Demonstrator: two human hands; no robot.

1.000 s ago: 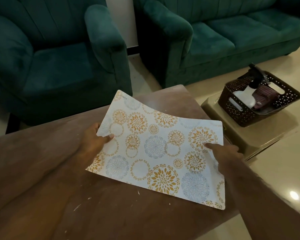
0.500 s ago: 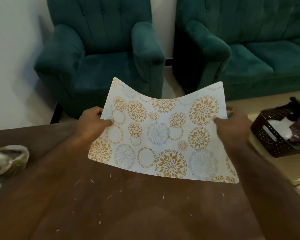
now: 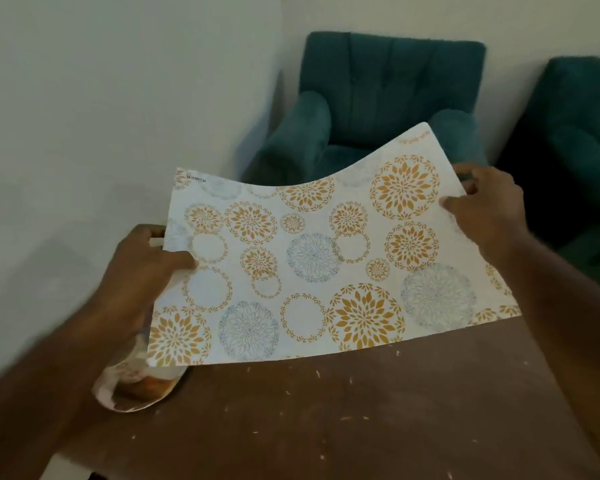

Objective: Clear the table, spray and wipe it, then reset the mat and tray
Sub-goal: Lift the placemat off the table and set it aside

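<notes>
A white mat point(image 3: 319, 258) printed with orange and blue flower circles hangs in the air above the brown table point(image 3: 361, 417), sagging in the middle. My left hand point(image 3: 146, 268) grips its left edge and my right hand point(image 3: 485, 206) grips its right edge. Small pale crumbs are scattered over the table top below the mat. A tray-like dish point(image 3: 139, 386) with brown and white contents sits on the table at the left, partly hidden under my left arm and the mat's corner.
A teal armchair point(image 3: 371, 109) stands beyond the table against the white wall point(image 3: 118, 98). Part of a teal sofa point(image 3: 582, 161) shows at the right edge. The table's near-left corner point(image 3: 70, 469) shows at the bottom.
My view has swung left, so the basket and stool at the right have left the frame. Both hands have carried the lifted mat leftward, over the dish at the table's left side.
</notes>
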